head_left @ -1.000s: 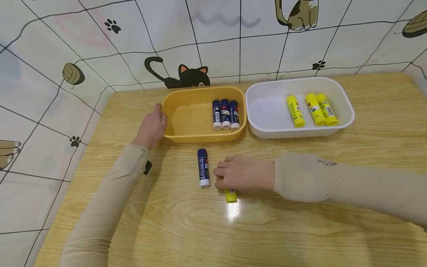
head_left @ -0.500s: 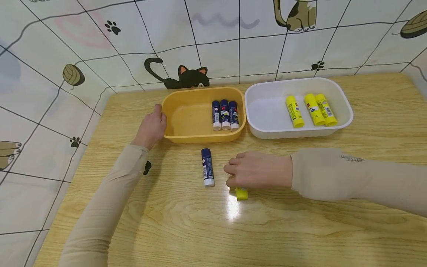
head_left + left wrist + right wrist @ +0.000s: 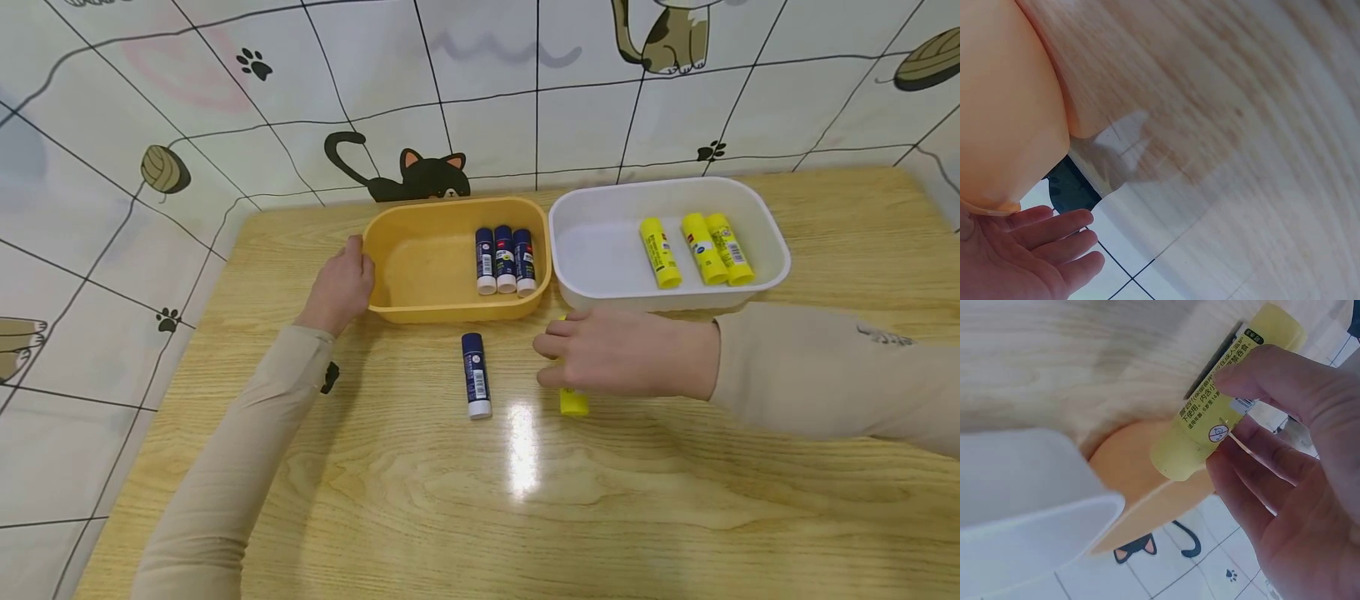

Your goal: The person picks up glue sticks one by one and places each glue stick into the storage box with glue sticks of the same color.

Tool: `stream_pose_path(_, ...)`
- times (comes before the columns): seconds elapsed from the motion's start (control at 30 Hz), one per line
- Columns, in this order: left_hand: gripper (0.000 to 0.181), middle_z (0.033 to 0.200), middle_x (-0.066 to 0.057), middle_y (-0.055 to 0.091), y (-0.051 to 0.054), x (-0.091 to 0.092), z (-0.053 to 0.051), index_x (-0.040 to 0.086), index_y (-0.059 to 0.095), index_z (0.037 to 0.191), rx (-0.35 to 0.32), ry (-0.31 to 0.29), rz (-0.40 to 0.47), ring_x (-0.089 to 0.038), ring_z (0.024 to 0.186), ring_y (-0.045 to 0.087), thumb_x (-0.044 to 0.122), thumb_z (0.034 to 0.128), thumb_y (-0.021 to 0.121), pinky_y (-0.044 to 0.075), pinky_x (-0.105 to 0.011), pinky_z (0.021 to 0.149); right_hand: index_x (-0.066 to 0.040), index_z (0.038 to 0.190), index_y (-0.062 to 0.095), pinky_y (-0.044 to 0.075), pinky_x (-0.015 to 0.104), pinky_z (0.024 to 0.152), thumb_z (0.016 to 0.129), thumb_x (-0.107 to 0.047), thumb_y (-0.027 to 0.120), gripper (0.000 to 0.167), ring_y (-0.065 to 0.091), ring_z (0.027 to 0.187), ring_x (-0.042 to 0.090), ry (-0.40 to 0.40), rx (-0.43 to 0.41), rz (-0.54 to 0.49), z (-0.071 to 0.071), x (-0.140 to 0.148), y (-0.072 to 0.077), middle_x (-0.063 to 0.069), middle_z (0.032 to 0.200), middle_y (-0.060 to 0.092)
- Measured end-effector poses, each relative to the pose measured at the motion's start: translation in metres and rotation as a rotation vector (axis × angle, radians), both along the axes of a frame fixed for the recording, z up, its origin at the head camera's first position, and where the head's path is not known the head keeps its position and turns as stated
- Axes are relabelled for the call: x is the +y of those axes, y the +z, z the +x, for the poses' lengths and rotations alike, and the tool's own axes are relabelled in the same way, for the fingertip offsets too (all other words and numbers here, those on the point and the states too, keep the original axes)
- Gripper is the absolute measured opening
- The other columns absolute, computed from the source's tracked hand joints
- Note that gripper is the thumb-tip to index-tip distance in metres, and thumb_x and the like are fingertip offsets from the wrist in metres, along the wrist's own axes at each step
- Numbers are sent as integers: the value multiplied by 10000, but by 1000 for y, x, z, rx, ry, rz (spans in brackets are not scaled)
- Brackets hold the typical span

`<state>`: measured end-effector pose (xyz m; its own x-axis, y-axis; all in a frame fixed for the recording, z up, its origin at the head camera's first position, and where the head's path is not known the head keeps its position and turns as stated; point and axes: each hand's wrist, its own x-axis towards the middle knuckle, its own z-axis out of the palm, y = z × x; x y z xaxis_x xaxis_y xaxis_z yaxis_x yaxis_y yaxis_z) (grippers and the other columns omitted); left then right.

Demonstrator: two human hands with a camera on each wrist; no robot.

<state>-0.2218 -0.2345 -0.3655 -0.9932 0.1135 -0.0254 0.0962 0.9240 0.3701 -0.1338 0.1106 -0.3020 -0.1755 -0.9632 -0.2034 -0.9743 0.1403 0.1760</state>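
At the left end of the orange basket (image 3: 420, 312), my left hand (image 3: 337, 287) holds the rim. In the left wrist view its fingers (image 3: 1063, 247) lie outside the wall, and most of the thumb is hidden. My right hand (image 3: 630, 350) pinches a yellow glue stick (image 3: 1229, 394) between thumb and fingers, just in front of the white basket (image 3: 600, 304). In the head view this hand covers the stick's middle. To its left, a blue glue stick (image 3: 476, 375) with a white end lies on the table.
Three blue glue sticks (image 3: 505, 258) lie side by side in the orange basket's right part. Several yellow glue sticks (image 3: 705, 248) lie in the white basket's right part. Both baskets stand side by side on the wooden table (image 3: 450, 517), before a cat-patterned wall (image 3: 495, 100).
My right hand has moved right and away from me, toward the white basket, with the yellow glue stick. The blue glue stick appears slightly farther right. My left hand has stayed on the orange basket.
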Motion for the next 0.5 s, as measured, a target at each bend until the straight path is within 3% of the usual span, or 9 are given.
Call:
stream_pose_path(0.27, 402, 1111, -334, 527, -1, 0, -1, -86, 309, 1343, -2, 6, -11, -464, 998, 549, 155, 1026, 253, 409, -553, 907, -155, 1010, 657, 532, 342, 723, 708, -74, 855, 370, 553, 818, 209, -49, 9, 1, -5, 17, 17, 46, 935, 563)
stream_pose_path(0.5, 407, 1098, -324, 530, 1, 1, -1, -87, 305, 1350, -11, 10, -8, -442, 965, 549, 155, 1029, 248, 416, -545, 890, -130, 1010, 643, 534, 386, 768, 646, -81, 897, 447, 581, 865, 249, -90, 32, -28, -13, 31, 24, 90, 1030, 600)
